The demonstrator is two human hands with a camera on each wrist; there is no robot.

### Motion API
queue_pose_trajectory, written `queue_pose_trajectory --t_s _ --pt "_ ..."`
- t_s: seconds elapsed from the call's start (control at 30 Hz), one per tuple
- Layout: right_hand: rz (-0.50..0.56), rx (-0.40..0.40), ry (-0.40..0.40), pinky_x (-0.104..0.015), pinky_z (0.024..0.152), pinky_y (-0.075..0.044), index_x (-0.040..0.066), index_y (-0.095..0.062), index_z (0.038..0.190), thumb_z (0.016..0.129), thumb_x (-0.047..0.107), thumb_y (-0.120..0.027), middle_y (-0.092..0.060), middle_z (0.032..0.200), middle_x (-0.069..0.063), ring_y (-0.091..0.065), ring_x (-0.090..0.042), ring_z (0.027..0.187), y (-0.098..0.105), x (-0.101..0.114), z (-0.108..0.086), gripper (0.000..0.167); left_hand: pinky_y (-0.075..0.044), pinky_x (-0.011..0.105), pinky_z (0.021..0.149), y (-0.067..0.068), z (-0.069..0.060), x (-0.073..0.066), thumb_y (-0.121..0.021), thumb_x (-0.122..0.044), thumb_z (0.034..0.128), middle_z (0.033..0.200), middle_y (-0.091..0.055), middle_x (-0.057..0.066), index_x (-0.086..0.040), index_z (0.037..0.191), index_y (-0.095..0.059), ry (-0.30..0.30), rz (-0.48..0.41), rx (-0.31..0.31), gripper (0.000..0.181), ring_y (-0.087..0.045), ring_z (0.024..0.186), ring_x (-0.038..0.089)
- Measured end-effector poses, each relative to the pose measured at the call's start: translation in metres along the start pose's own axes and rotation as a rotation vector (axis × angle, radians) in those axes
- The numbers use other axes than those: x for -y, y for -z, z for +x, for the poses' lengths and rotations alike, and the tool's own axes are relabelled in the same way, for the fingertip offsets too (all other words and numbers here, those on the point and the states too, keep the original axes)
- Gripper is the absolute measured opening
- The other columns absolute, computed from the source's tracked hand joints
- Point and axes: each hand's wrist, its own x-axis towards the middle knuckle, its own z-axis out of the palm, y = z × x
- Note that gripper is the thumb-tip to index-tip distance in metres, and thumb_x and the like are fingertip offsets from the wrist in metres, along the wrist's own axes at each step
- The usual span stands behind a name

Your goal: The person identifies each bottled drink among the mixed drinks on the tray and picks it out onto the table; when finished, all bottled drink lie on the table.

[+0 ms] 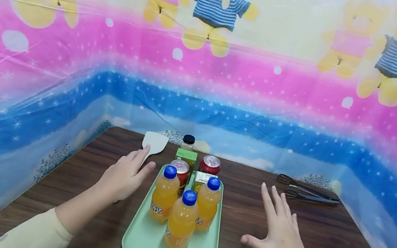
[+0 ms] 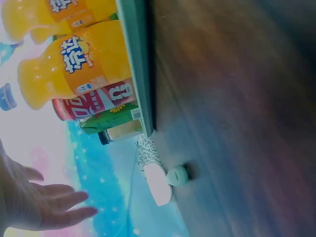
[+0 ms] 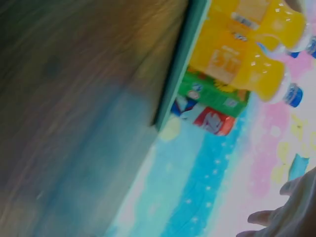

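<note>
Clearly empty at the left hand point(image 1: 121, 177), with fingers loosely straightened; equally empty at the right hand point(image 1: 279, 235), with fingers spread and thumb held wide; between the two, on the dark wooden table point(image 1: 244, 204), one green tray point(image 1: 139, 239), with its long axis running near to far; apart from both hands, but closer to the left than to the right; on this tray, three orange-drink bottles point(image 1: 181, 226) with blue caps point(image 1: 190, 198), all upright, one in front and two side by side just behind; past these, two red cans point(image 1: 180, 170) and two cartons point(image 1: 186, 155); farther back, one black-lidded jar point(image 1: 188, 140); hard to place the jar and the farther can, whether on the tray or just off its far edge; beyond the left hand, one white spatula point(image 1: 154, 141), overlapped by fingers in the head view yet apart from them in the left wrist view; beyond the right hand, one dark pair of tongs point(image 1: 312, 198), to judge by two long arms lying almost together; outermost, one hanging cloth backdrop point(image 1: 248, 80) printed with bears.
</note>
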Motion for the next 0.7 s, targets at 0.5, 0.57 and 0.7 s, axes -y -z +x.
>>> queue_pose_trajectory --t_s 0.5,0.57,0.7 --pt "0.528 -0.215 0.237 -0.032 0.096 -0.043 0.017 -0.023 0.148 0.065 0.024 -0.085 -0.041 0.142 -0.003 -0.043 -0.024 0.126 0.009 0.043 0.009 0.104 -0.053 0.045 0.076 -0.023 0.026 0.006 -0.053 -0.024 0.0960 0.134 -0.040 0.032 0.006 0.142 -0.024 0.330 -0.434 0.179 0.062 -0.051 0.109 0.039" --pt "0.585 -0.205 0.242 -0.036 0.095 -0.045 0.017 -0.025 0.148 0.066 0.018 -0.084 -0.042 0.141 -0.004 -0.044 -0.024 0.124 0.008 0.049 0.010 0.101 -0.055 0.042 0.068 -0.028 0.028 0.008 -0.053 -0.021 0.0959 0.134 -0.039 0.031 0.007 0.141 -0.026 0.379 -0.477 0.200 0.059 -0.052 0.105 0.038" --pt "0.688 -0.170 0.251 -0.037 0.095 -0.045 0.018 -0.029 0.146 0.067 0.007 -0.083 -0.045 0.139 -0.004 -0.046 -0.024 0.123 0.004 0.058 0.011 0.097 -0.056 0.040 0.063 -0.038 0.031 0.010 -0.052 -0.012 0.0953 0.130 -0.042 0.031 0.008 0.134 -0.036 0.450 -0.519 0.228 0.046 -0.052 0.106 0.038"
